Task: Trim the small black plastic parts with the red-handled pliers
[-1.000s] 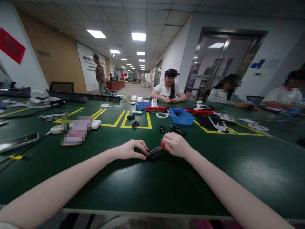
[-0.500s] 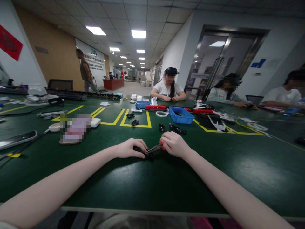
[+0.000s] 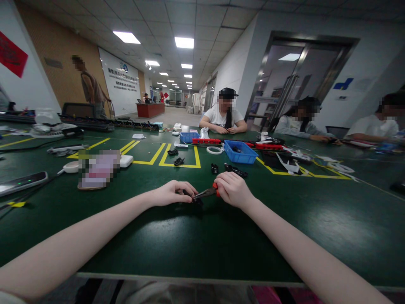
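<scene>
My left hand (image 3: 176,193) is closed around a small black part (image 3: 198,202), and its fingers cover much of that part. In my right hand (image 3: 233,190) are red-handled needle-nose pliers (image 3: 206,193), with the handles wrapped in my fingers. The plier tips point left and meet the black part beside my left fingertips; whether the jaws grip it I cannot tell. Just beyond my right hand lie a short black piece (image 3: 214,168) and a longer black piece (image 3: 236,170). Farther off, two more small black pieces (image 3: 179,161) rest inside a yellow taped outline.
The green table (image 3: 158,249) carries a blue bin (image 3: 240,152), a white ring (image 3: 214,150) and red strips (image 3: 207,141). To the left are a pixelated flat object (image 3: 99,169), a white case (image 3: 126,161) and a phone-like device (image 3: 23,183). Across the table sits a person in a cap (image 3: 225,114).
Both my hands, the pliers and the black part have risen slightly away from me. In the background, a walking person has moved left.
</scene>
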Motion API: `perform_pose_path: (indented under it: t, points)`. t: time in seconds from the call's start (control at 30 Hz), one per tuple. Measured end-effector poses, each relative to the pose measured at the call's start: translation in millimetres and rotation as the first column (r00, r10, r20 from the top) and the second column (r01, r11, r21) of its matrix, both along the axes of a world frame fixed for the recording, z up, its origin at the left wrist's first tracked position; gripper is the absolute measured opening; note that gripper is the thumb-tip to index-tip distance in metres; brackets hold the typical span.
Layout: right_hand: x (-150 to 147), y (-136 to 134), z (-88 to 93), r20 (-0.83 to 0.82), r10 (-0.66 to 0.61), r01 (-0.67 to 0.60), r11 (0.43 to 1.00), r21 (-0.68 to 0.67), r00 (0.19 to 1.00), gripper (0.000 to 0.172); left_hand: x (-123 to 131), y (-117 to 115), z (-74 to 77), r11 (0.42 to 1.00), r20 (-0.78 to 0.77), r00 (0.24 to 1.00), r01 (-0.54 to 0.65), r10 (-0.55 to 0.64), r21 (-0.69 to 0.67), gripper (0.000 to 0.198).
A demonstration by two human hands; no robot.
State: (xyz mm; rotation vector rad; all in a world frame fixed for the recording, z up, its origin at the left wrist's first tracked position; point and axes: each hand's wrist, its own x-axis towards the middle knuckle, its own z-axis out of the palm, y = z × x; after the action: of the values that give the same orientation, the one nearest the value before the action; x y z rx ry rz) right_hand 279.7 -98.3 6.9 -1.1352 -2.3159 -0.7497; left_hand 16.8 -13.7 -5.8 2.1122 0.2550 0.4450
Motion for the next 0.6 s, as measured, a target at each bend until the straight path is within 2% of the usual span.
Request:
perform_pose_path:
  t: [0.23, 0.4, 0.6]
  points:
    - [0, 0, -0.3, -0.001, 0.001, -0.001, 1.000, 0.016, 1.000, 0.024, 2, -8, -2.1, 0.999, 0.008, 0.999, -0.032, 0.032, 0.002, 0.018]
    - [0, 4, 1.0, -0.012, 0.034, -0.033, 0.998, 0.057, 0.999, 0.023, 3, -14, -1.6, 1.000, 0.017, 1.000, -0.021, 0.021, 0.018, 0.026]
    - [2, 7, 0.5, -0.010, 0.053, -0.052, 0.998, 0.027, 0.999, 0.021, 4, -13, -1.6, 0.993, 0.053, 0.999, -0.011, 0.005, 0.114, 0.018]
